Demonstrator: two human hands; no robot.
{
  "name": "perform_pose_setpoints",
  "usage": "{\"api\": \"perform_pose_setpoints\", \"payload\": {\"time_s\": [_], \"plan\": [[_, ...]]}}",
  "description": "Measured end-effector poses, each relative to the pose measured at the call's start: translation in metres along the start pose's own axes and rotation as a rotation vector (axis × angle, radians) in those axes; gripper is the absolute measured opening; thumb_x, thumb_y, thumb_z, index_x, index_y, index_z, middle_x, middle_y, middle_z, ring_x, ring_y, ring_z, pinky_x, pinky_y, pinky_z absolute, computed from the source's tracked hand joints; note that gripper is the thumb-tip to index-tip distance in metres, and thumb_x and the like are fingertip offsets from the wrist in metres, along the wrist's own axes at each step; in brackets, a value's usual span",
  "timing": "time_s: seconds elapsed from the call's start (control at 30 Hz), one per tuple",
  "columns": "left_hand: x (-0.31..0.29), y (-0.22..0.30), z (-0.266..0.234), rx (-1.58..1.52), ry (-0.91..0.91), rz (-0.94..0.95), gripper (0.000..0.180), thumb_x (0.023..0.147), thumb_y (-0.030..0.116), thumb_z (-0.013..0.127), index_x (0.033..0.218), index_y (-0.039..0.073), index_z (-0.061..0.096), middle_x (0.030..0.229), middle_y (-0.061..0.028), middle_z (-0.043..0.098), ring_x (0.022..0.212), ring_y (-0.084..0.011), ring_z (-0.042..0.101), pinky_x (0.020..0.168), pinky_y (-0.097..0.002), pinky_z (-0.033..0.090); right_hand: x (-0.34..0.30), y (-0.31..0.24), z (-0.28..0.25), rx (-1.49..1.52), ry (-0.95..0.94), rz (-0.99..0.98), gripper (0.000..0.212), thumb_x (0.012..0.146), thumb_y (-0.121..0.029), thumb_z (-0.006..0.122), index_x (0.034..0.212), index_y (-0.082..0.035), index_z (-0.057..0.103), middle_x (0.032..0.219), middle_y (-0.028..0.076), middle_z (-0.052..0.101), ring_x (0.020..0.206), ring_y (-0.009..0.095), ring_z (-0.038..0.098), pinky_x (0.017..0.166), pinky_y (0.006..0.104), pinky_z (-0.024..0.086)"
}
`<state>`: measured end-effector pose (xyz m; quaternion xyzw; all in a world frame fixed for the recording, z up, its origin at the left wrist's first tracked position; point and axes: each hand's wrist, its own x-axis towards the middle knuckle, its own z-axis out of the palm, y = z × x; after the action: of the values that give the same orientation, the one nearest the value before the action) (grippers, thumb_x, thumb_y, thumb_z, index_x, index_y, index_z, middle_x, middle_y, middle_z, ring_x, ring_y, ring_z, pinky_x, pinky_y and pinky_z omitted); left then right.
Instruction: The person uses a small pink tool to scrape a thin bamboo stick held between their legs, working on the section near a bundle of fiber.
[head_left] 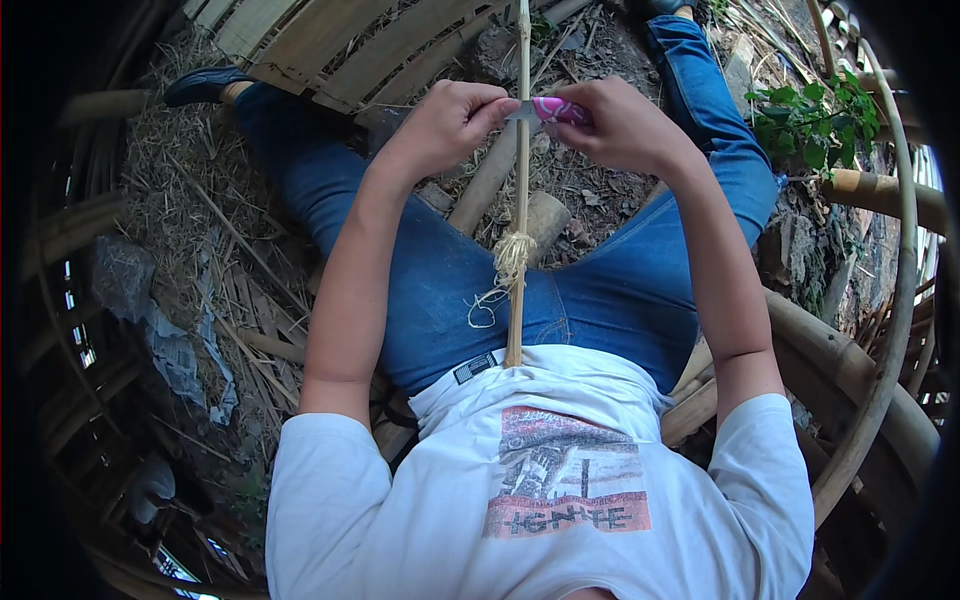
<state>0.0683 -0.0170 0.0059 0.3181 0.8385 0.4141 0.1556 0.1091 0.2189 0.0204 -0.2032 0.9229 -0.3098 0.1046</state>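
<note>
A thin pale bamboo stick (521,190) runs lengthwise between my legs, its near end against my waist. My right hand (625,125) is closed around the pink patterned handle of a knife (560,110). Its short blade crosses the stick. From the other side my left hand (452,125) is closed in a pinch at the blade's far end, thumb against it. Curled fine shavings (513,257) cling to the stick lower down, and a few loose strands hang over my jeans.
Slatted wooden boards (380,45) lie beyond my left hand. Thick bamboo poles (850,365) and a curved cane rise at the right, near a green leafy plant (815,125). Dry straw (190,170) and crumpled plastic (175,340) lie on the left. A cut log (546,222) lies between my legs.
</note>
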Motion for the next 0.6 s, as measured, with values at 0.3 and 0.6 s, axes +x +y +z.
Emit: {"api": "perform_pose_setpoints", "payload": {"time_s": [0.3,0.6], "plan": [[0.052,-0.022,-0.016,-0.07,0.095,0.025,0.033,0.101,0.028,0.059,0.085,-0.001,0.065,0.062,0.0054,0.045,0.06,-0.0045,0.039,0.054,-0.0267,0.034,0.062,0.048,-0.024,0.263,-0.097,-0.043,0.042,0.098,-0.041,0.062,0.108,0.0,0.068,0.081,0.0,0.064,0.072,0.01,0.055,0.063,0.028,0.044],[0.065,-0.039,-0.024,-0.147,-0.073,0.022,0.029,0.102,0.027,0.057,0.105,0.0,0.066,0.074,0.0073,0.052,0.068,-0.0027,0.042,0.058,-0.0234,0.036,0.062,0.029,-0.033,0.212,0.009,0.098,0.035,0.099,-0.033,0.059,0.108,-0.002,0.073,0.082,0.016,0.072,0.071,0.022,0.069,0.065,0.0348,0.054]]}}
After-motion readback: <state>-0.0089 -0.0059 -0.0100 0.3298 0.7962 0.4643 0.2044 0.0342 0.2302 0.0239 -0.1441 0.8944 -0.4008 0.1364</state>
